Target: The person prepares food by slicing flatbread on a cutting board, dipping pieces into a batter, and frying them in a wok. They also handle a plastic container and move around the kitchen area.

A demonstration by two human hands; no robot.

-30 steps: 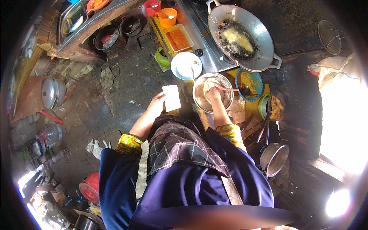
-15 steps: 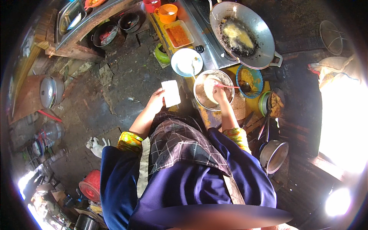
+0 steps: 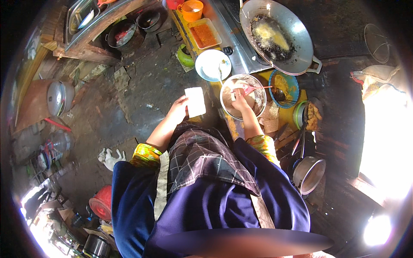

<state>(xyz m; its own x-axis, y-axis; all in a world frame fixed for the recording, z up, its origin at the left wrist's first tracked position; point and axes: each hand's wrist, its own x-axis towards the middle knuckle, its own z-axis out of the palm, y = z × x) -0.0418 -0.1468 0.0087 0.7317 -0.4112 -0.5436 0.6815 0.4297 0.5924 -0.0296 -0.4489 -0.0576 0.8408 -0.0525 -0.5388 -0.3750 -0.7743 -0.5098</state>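
My left hand (image 3: 178, 108) is closed around the edge of a flat, white, roughly rectangular slab (image 3: 196, 102), held upright over the gap left of the bench. Reaching into a metal bowl of pale batter (image 3: 257, 107), my right hand (image 3: 241, 102) has its fingers drawn together. Something pale shows at those fingertips, too unclear to name. A pink-red spoon (image 3: 254, 88) lies in the bowl beside my right fingers, its handle over the right rim. Just beyond sits a white plate (image 3: 208, 64) with a spoon on it.
Pale food fries in oil in a large wok (image 3: 297, 30) on the stove (image 3: 241, 53). A blue bowl (image 3: 294, 98), an orange-red tray of food (image 3: 204, 34) and an orange cup (image 3: 190, 10) stand nearby. On the floor at left lies a cat (image 3: 111, 159).
My right hand has let go of the red spoon and dipped its fingers into the bowl. My left hand still holds the white slab. The view has shifted slightly.
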